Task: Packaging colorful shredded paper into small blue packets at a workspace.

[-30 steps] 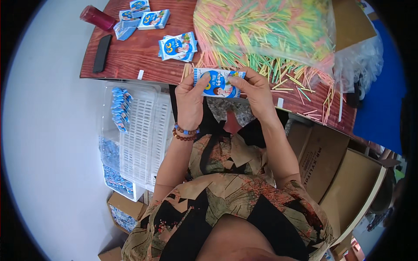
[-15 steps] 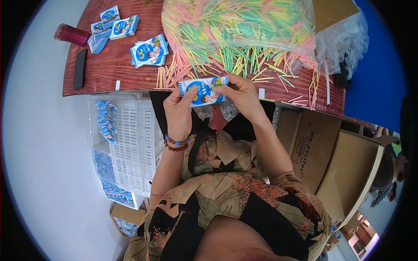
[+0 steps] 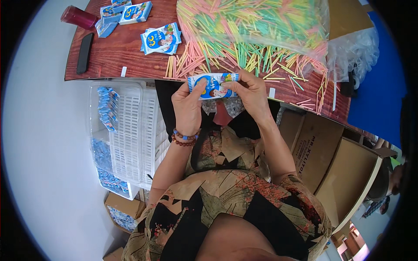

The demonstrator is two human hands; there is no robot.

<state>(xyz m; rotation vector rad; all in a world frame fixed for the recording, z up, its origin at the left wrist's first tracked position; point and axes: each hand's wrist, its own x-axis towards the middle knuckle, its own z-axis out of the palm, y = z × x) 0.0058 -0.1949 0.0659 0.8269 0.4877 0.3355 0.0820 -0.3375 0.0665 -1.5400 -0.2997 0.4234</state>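
A small blue-and-white packet [image 3: 215, 93] is stretched level between my two hands, just off the near edge of the table. My left hand [image 3: 187, 111] pinches its left end, thumb on the front. On the right end, the thumb and fingers of my right hand [image 3: 256, 98] grip it the same way. Beyond them, thin pink, yellow and green sticks [image 3: 244, 58] lie loose, spilling from a large clear bag [image 3: 257, 32] full of them. Left of the sticks rests a small stack of similar packets [image 3: 162, 40].
More packets [image 3: 135, 13] lie at the far left near a dark red cup on its side [image 3: 78, 17] and a black phone-like slab [image 3: 85, 53]. White plastic baskets [image 3: 133, 130] with packets stand below left. Cardboard boxes [image 3: 320, 143] are below right, crumpled clear plastic [image 3: 355, 54] above them.
The view has shifted, so the table and its things sit farther right and higher. Both hands keep the same pinch on the packet, which looks hardly changed.
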